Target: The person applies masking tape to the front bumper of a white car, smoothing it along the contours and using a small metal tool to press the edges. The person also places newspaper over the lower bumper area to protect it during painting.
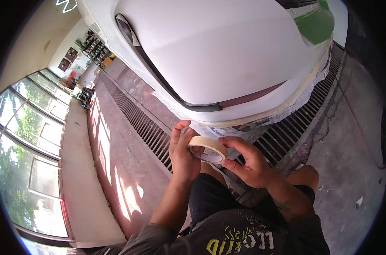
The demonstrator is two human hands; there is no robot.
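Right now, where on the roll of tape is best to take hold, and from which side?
Probably take the roll of tape by the left part of its ring wall, coming from the person's left, pinching between open hole and outer face. The ring is tilted, with its hole showing; the left hand is on that side, while the right hand is at the opposite edge.

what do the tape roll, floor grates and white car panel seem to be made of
Tape roll: probably paper, judging by its matte cream band.
Floor grates: likely metal, dull and dark, with slim parallel bars.
White car panel: painted metal or plastic, unclear; smooth, satin-looking, few reflections.
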